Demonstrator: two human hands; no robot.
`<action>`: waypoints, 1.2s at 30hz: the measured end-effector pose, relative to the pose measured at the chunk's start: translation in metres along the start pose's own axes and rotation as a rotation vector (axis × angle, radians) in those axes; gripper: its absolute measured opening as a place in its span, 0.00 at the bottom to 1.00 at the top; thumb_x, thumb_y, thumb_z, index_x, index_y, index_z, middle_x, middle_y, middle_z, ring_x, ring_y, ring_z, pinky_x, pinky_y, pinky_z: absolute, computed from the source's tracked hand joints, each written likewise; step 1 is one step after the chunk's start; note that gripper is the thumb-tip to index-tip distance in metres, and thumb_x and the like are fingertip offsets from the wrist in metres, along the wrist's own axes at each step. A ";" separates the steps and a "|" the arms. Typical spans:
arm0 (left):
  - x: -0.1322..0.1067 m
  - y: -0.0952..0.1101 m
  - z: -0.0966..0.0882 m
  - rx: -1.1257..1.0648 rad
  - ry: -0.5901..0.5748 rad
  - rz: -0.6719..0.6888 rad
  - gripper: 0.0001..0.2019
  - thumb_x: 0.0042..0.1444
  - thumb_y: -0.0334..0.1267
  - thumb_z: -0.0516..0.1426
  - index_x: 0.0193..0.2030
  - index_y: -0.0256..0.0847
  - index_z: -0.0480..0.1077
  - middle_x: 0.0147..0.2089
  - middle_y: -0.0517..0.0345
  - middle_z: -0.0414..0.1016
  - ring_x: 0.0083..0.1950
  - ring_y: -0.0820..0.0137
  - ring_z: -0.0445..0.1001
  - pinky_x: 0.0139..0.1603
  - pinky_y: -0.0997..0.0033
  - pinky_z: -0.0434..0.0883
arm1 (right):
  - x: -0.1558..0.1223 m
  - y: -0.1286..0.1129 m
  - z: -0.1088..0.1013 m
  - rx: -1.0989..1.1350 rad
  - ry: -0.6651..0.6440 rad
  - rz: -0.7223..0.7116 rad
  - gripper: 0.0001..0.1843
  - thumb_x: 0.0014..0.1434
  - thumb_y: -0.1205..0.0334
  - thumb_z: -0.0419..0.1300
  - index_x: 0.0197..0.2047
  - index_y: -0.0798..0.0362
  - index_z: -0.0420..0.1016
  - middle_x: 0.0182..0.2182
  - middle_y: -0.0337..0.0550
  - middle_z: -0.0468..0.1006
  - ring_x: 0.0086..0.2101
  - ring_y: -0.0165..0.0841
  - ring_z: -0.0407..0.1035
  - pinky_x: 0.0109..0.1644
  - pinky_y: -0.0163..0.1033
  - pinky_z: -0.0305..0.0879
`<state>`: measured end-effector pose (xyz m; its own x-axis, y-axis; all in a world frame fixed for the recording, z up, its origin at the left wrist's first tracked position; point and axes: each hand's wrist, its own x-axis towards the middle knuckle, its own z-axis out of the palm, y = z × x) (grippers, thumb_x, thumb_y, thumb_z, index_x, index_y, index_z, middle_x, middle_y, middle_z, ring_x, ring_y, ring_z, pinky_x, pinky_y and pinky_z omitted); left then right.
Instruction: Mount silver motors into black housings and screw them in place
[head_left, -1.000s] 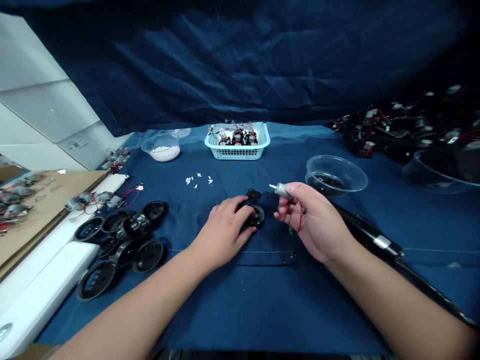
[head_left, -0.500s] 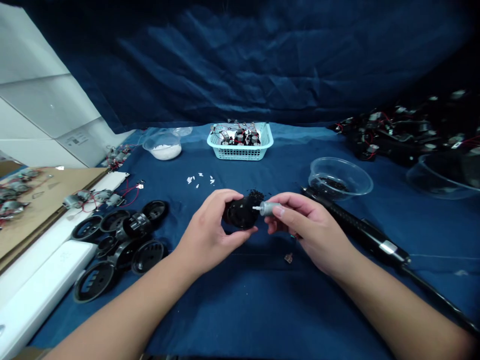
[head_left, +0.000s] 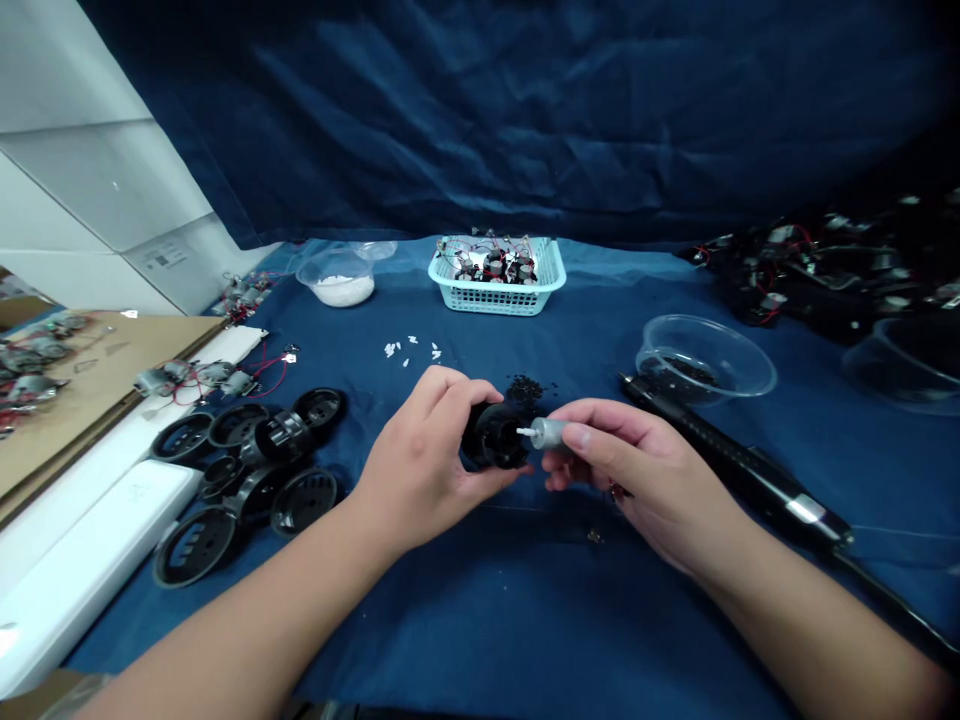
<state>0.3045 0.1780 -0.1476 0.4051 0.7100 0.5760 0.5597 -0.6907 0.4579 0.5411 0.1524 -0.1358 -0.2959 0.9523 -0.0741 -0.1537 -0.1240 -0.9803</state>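
Head view. Left hand (head_left: pixel 427 450) curled round a black round plastic housing (head_left: pixel 495 436), fingers over the far side, thumb side out of sight, narrow full-hand grip, housing lifted off the cloth, open side not clearly visible. Right hand (head_left: pixel 645 480) in a narrow pinch on a small silver cylindrical motor (head_left: pixel 551 433), held between thumb and fingers, thin white shaft pointing left at the housing. Shaft tip right at the housing's edge; contact too small to tell. Both hands near middle of the table, just apart. Small heap of black granules (head_left: pixel 523 390) on the cloth just far of the housing. Clear plastic bowl with black granules (head_left: pixel 705 358) farther right. Long black wand-shaped tool with silver band (head_left: pixel 739 465) lying right of the right hand. Pale blue plastic basket of wired motors (head_left: pixel 497 277) at far middle. Clear plastic tub of white granules (head_left: pixel 337 280) far left of it. Scattered small white bits (head_left: pixel 411 350) on dark blue cloth (head_left: pixel 480 620). Black round housings (head_left: pixel 247 470) in a loose group left. Wired silver motors (head_left: pixel 202 378) on a white strip beyond them. Tangled black wired assemblies (head_left: pixel 810 265) far right.
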 end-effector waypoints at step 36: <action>-0.015 0.014 0.013 -0.585 0.031 -0.088 0.20 0.77 0.57 0.46 0.57 0.45 0.69 0.54 0.51 0.68 0.54 0.61 0.69 0.57 0.55 0.70 | -0.008 0.006 0.021 -0.058 0.018 0.121 0.17 0.60 0.50 0.76 0.46 0.51 0.83 0.36 0.41 0.82 0.35 0.31 0.79 0.41 0.36 0.79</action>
<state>0.3152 0.1598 -0.1587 0.3494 0.7695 0.5345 0.0947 -0.5966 0.7970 0.5227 0.1384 -0.1372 -0.2916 0.9364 -0.1954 -0.0632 -0.2227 -0.9728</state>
